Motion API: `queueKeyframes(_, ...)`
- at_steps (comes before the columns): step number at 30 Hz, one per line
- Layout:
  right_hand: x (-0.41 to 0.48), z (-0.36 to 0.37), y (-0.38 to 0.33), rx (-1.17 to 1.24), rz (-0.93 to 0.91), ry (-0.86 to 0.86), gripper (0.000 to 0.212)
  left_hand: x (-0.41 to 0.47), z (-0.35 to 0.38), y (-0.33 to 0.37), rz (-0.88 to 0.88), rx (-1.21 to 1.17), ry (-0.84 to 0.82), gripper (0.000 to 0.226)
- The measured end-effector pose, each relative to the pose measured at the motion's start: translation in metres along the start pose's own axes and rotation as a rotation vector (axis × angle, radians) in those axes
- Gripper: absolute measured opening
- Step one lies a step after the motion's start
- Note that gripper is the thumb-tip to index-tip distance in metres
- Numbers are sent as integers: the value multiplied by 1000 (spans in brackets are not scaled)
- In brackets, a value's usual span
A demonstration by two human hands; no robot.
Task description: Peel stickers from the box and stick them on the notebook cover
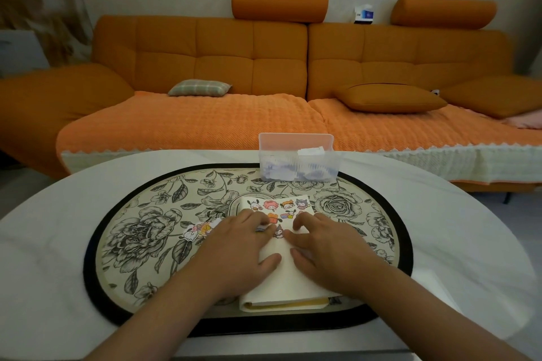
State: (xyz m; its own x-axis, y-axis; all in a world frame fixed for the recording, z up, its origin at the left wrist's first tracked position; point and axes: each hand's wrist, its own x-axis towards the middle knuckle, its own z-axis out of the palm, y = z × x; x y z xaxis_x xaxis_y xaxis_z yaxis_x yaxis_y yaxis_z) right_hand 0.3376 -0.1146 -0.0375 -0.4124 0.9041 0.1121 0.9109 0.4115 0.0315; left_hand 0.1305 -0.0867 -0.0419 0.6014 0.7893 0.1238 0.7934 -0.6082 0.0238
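A cream notebook (289, 281) lies on the floral placemat (152, 231), with several cartoon stickers (275, 206) along the far part of its cover. My left hand (234, 252) and my right hand (328, 246) both rest on the cover, fingertips pressing near a small dark sticker (277, 232) between them. Whether either hand pinches anything is hidden by the fingers. A loose sticker sheet (197, 230) lies on the mat just left of my left hand. The clear plastic sticker box (299, 160) stands at the mat's far edge, holding white paper pieces.
The placemat sits on a white oval table (44, 258). Beyond the table runs an orange sofa (205, 120) with a plaid pillow (199, 88) and an orange cushion (390, 98).
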Motion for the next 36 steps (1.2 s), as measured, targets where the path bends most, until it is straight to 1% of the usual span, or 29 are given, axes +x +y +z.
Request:
queueKeyframes(2,0,-3,1,19,-6,-16,45,2,0,-3,9,-4,12,84)
queueKeyframes(5,2,-9,0,68,23,-3,43,5,-1,-6,25,-40,19,80)
queueKeyframes(7,7,-12,-1,125,41,27,40,5,-1,-9,13,-131,51,76)
queueKeyframes(9,15,-15,-5,158,46,77,38,3,0,-15,-5,-260,122,66)
queueKeyframes(10,20,-17,-7,171,51,105,37,1,-1,-20,-19,-298,171,61)
queueKeyframes(13,37,-24,-19,208,51,158,35,-4,-7,-41,-108,-291,301,51)
queueKeyframes(15,49,-27,-30,240,33,164,34,-9,-13,-57,-197,-308,322,42)
queueKeyframes(17,61,-29,-41,249,6,162,33,-16,-14,-74,-271,-321,295,36)
queueKeyframes(19,73,-29,-51,248,-26,148,34,-24,-13,-88,-327,-308,242,36)
queueKeyframes(23,93,-23,-71,209,-95,130,34,-33,-11,-104,-385,-310,133,38)
queueKeyframes(27,111,-14,-85,23,-107,49,37,-38,-6,-105,-342,-253,81,44)
queueKeyframes(29,118,-11,-89,-53,-71,-10,31,-40,-4,-102,-312,-244,59,44)
queueKeyframes(32,124,-6,-91,-54,-30,-69,28,-41,-2,-101,-279,-238,58,39)
queueKeyframes(36,124,-2,-86,-10,-44,-36,22,-41,-2,-102,-275,-249,86,34)
